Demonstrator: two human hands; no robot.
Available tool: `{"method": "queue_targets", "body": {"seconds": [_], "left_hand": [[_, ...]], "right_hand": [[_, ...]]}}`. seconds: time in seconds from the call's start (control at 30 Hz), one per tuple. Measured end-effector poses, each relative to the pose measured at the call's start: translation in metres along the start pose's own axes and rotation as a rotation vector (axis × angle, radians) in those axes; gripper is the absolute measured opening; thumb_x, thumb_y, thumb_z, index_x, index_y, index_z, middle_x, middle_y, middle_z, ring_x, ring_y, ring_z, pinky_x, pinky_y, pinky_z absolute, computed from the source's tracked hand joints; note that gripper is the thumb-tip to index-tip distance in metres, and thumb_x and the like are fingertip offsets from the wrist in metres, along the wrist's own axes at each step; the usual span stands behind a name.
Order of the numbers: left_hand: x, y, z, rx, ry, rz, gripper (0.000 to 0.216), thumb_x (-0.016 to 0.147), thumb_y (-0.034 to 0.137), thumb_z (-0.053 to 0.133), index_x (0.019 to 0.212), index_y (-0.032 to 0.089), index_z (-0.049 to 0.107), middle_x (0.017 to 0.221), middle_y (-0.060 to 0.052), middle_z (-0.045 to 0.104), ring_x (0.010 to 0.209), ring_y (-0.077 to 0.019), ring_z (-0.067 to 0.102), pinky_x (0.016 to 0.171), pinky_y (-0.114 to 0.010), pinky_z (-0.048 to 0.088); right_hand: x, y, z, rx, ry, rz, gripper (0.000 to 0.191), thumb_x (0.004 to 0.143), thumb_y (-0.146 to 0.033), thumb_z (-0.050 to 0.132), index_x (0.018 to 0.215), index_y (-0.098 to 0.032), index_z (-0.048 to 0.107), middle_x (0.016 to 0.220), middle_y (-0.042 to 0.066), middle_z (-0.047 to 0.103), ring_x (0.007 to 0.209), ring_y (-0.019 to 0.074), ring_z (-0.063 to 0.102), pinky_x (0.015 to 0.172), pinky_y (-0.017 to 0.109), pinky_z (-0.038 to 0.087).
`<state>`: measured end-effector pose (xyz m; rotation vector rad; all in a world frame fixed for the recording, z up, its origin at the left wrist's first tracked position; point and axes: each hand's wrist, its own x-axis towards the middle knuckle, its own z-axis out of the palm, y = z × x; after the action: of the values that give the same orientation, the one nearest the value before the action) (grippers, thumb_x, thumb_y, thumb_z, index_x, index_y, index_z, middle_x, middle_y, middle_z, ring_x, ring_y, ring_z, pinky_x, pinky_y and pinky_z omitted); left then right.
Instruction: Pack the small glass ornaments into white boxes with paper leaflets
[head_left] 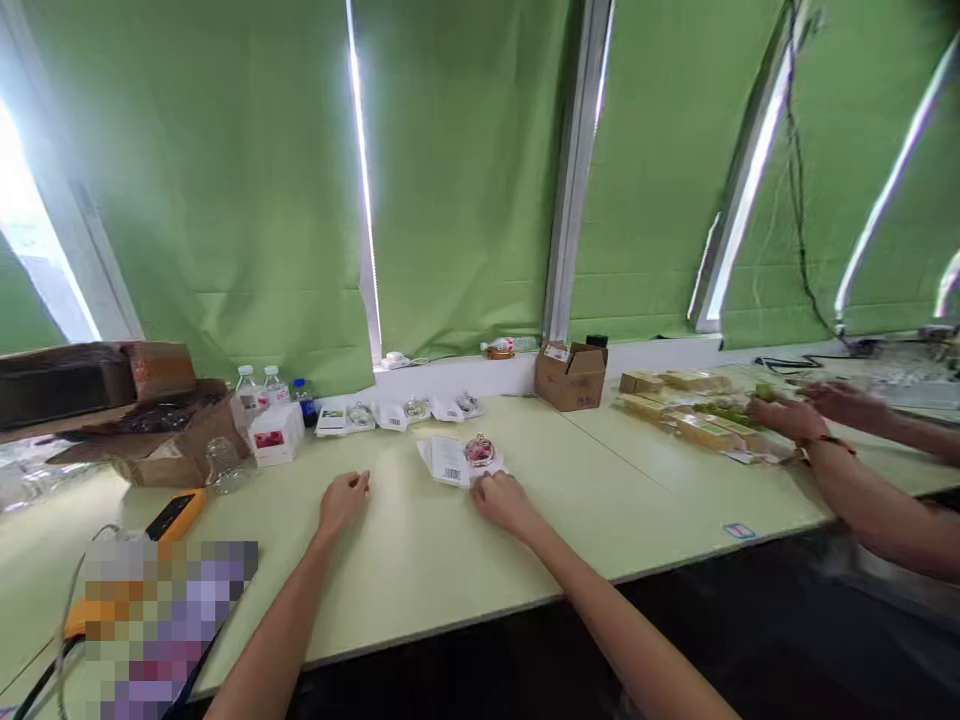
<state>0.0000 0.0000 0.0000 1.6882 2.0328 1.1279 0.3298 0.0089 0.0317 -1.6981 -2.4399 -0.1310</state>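
Observation:
My left hand [345, 502] rests on the pale table with its fingers curled together, and nothing shows in it. My right hand [504, 502] is closed at the near right corner of a white printed card [448, 461] with a barcode. Its fingertips are hidden, so I cannot tell whether they pinch the card. On the card's right side lies a round clear ornament [480, 450] with pink-red contents and a gold-coloured top. Behind it, similar round ornaments [415, 408] lie on white cards in a row.
A white box [276, 434], bottles [305, 402] and open cardboard boxes [169, 425] stand left. An orange device [176, 515] lies nearer. A small carton [571, 377] stands behind. At right, another person's hands [787, 415] work over yellowish packages [709, 432].

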Motion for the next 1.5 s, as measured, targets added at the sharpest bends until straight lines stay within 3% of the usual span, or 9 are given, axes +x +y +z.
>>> {"method": "queue_targets", "body": {"seconds": [0.27,0.53,0.73,0.83,0.9,0.97,1.07,1.2,1.5], "left_hand": [[-0.009,0.009,0.004,-0.146,0.010,0.037,0.044,0.082,0.061,0.048,0.086,0.020,0.063,0.077,-0.005,0.069,0.074,-0.0220,0.064,0.066,-0.029,0.042],[-0.014,0.021,0.000,-0.188,0.001,0.019,0.061,0.079,0.068,0.049,0.112,0.018,0.059,0.090,-0.007,0.066,0.073,-0.0198,0.063,0.067,-0.029,0.045],[-0.019,0.028,0.000,-0.180,-0.016,0.047,0.071,0.077,0.070,0.051,0.127,0.019,0.054,0.111,-0.011,0.061,0.072,-0.0174,0.060,0.070,-0.030,0.046],[-0.021,0.031,0.001,-0.182,-0.028,0.056,0.075,0.077,0.068,0.054,0.136,0.022,0.046,0.125,-0.013,0.057,0.076,-0.0174,0.061,0.073,-0.031,0.046],[-0.023,0.033,0.002,-0.208,-0.048,0.060,0.079,0.076,0.066,0.057,0.139,0.022,0.043,0.127,-0.014,0.057,0.084,-0.0196,0.063,0.079,-0.031,0.046],[-0.025,0.035,0.003,-0.251,-0.085,0.074,0.079,0.076,0.063,0.059,0.141,0.021,0.041,0.127,-0.014,0.059,0.096,-0.0225,0.063,0.085,-0.032,0.045],[-0.028,0.038,0.003,-0.303,-0.174,0.128,0.075,0.079,0.061,0.059,0.141,0.022,0.041,0.126,-0.010,0.062,0.107,-0.0241,0.061,0.092,-0.032,0.044],[-0.031,0.041,0.003,-0.342,-0.227,0.181,0.066,0.081,0.059,0.055,0.135,0.023,0.049,0.127,-0.007,0.062,0.112,-0.0244,0.059,0.096,-0.033,0.044],[-0.027,0.038,0.006,-0.289,-0.229,0.150,0.058,0.079,0.060,0.057,0.123,0.022,0.061,0.121,-0.005,0.066,0.107,-0.0248,0.061,0.093,-0.033,0.045]], "right_hand": [[-0.005,-0.051,0.001,-0.003,-0.019,-0.141,0.038,0.095,-0.029,0.038,0.103,-0.010,0.069,0.107,0.018,0.068,0.104,0.0301,0.060,0.090,0.037,0.040],[-0.001,-0.075,0.004,0.013,-0.007,-0.259,0.035,0.094,-0.032,0.041,0.094,-0.012,0.070,0.098,0.017,0.070,0.099,0.0292,0.061,0.079,0.034,0.041],[0.024,-0.054,-0.010,0.256,-0.058,-0.261,0.033,0.094,-0.035,0.046,0.075,-0.020,0.069,0.076,0.007,0.069,0.072,0.0187,0.062,0.065,0.026,0.037],[0.040,-0.037,-0.012,0.327,0.176,0.004,0.029,0.093,-0.041,0.049,0.092,-0.020,0.069,0.092,0.010,0.070,0.090,0.0230,0.062,0.071,0.028,0.039],[0.051,-0.027,-0.009,0.373,0.286,0.033,0.043,0.083,-0.045,0.062,0.115,-0.017,0.061,0.113,0.013,0.065,0.111,0.0278,0.054,0.079,0.030,0.041],[0.064,-0.020,-0.004,0.439,0.232,-0.047,0.064,0.073,-0.047,0.072,0.126,-0.016,0.054,0.122,0.014,0.061,0.117,0.0294,0.050,0.085,0.032,0.042],[0.085,-0.015,0.004,0.549,0.066,-0.189,0.067,0.067,-0.043,0.078,0.125,-0.018,0.055,0.120,0.011,0.062,0.112,0.0272,0.055,0.087,0.031,0.044],[0.103,-0.016,0.016,0.671,-0.008,-0.167,0.067,0.064,-0.038,0.079,0.124,-0.019,0.056,0.111,0.009,0.066,0.095,0.0226,0.061,0.077,0.029,0.046],[0.101,-0.021,0.030,0.654,-0.037,-0.139,0.033,0.063,-0.040,0.075,0.085,-0.018,0.064,0.078,0.000,0.065,0.068,0.0150,0.055,0.058,0.023,0.036]]}}
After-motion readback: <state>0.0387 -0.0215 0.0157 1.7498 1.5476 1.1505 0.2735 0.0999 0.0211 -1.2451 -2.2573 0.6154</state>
